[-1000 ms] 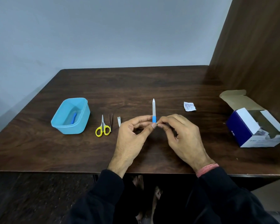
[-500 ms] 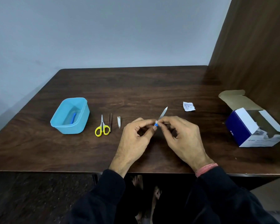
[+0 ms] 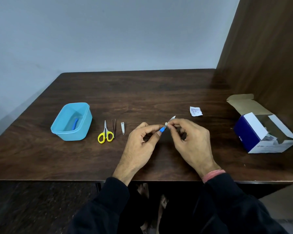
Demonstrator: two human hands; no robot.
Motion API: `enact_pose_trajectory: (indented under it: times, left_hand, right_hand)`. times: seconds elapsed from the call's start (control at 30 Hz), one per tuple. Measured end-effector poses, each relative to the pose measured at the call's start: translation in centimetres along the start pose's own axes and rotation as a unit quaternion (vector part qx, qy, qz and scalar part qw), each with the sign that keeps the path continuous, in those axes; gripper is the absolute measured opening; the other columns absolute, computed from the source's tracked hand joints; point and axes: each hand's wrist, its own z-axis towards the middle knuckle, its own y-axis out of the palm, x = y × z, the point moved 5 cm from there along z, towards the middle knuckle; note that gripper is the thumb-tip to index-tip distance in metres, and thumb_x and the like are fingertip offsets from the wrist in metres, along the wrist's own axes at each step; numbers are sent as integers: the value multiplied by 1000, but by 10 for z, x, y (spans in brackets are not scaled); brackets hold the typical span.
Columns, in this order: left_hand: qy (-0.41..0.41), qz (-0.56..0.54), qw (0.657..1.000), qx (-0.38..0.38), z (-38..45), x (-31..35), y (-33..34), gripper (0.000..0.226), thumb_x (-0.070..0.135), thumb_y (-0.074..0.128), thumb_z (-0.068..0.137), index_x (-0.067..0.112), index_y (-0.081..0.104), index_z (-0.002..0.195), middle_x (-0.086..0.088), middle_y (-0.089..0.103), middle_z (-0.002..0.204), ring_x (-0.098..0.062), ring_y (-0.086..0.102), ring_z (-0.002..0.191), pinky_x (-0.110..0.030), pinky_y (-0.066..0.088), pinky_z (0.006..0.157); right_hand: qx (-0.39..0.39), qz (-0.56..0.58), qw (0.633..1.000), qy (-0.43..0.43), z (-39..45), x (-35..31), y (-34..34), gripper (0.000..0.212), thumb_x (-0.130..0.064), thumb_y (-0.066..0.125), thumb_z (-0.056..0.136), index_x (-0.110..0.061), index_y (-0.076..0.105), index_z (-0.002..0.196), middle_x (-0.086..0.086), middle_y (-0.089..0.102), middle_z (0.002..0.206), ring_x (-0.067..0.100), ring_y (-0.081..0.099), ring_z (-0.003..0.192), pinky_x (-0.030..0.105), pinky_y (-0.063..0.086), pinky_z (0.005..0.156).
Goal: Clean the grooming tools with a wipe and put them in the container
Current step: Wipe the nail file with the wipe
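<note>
Far left of the nail file [image 3: 166, 126], on the dark wooden desk [image 3: 142, 92]: a light blue container [image 3: 71, 122], lid off, holding a small blue-handled tool [image 3: 75, 123] on its floor. Nearer the nail file, right of the container: yellow-handled scissors [image 3: 105, 132], blades pointing away; tweezers [image 3: 113, 127] just beside them; then a small nail clipper [image 3: 123, 128], all flat on the desk in a row. Above the desk at the middle: the nail file itself, tilted, blue handle down-left and pale blade up-right. Left hand [image 3: 140, 146] pinching the blue handle between thumb and forefinger. Right hand [image 3: 191, 141] pinching the blade just past the handle, with a small white wipe [image 3: 166, 123] seemingly pressed to it, too small to tell fully. Right of the nail file and farther back: a torn white sachet [image 3: 195, 111], lying flat. Far right of the nail file, near the desk edge and wooden side panel [image 3: 264, 48]: a blue and white cardboard box [image 3: 259, 132], flaps open.
</note>
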Motion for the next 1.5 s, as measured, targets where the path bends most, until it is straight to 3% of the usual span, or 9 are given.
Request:
enact_pose_trajectory:
  times: [0.17,0.23,0.37,0.53,0.77,1.0,1.13,1.3,1.5]
  left_hand:
    - [-12,5,1000,17,1,-2,-1,27,11,73,105,30,88,117,11,61,89,-19,67,85,-21,50,76]
    - [-14,-1,1000,17,1,-4,0,28,11,73,105,31,88,117,10,62,89,-23,69,86,-27,54,77]
    - [-22,-13,1000,14,2,-7,0,28,11,72,105,30,88,118,11,60,89,-31,70,88,-46,59,83]
    - [-21,-19,999,14,1,-4,0,30,11,72,106,32,87,120,11,60,89,-33,70,88,-52,59,85]
    - [-25,-27,999,15,0,-3,0,30,10,72,106,33,87,117,-2,62,92,-38,68,87,-50,58,80]
    - [-29,-19,999,9,-1,-2,1,29,9,73,105,30,88,117,11,61,86,-24,69,89,-20,51,75]
    - [-30,-21,999,15,0,-1,0,28,9,75,103,31,89,112,1,63,89,-25,69,88,-23,51,76]
    - [-34,-22,999,11,0,-2,0,27,9,75,103,29,89,114,11,62,85,-19,70,88,-21,52,78]
    - [-28,-37,999,15,0,1,1,37,8,75,103,44,86,104,-7,65,92,-29,69,90,-25,51,76]
  right_hand:
    - [4,6,1000,12,1,1,0,11,-16,82,100,-22,81,109,-14,78,100,7,69,75,33,61,67]
    - [24,12,998,56,2,7,-2,10,-18,82,100,-24,81,108,-15,76,96,7,68,72,33,61,66]
    - [6,10,999,36,1,3,1,11,-17,83,99,-24,81,108,-15,76,96,7,66,72,31,60,67]
    - [14,11,999,47,3,4,-1,11,-17,83,99,-23,82,108,-15,76,96,7,67,73,28,60,67]
    - [15,2,996,92,5,8,-3,12,-20,84,99,-27,82,109,-18,74,92,8,69,75,28,62,67]
    - [13,-9,994,112,5,9,-4,13,-20,84,98,-28,81,108,-19,72,89,5,69,75,27,62,67]
    - [-19,-14,996,92,4,6,0,14,-20,84,98,-29,80,108,-18,73,90,4,67,73,25,60,66]
    - [-26,-1,994,104,5,9,0,14,-21,84,98,-30,80,108,-19,74,91,4,69,76,21,58,67]
    - [-30,6,994,103,5,11,3,14,-21,84,97,-31,79,106,-20,73,89,7,69,74,22,57,65]
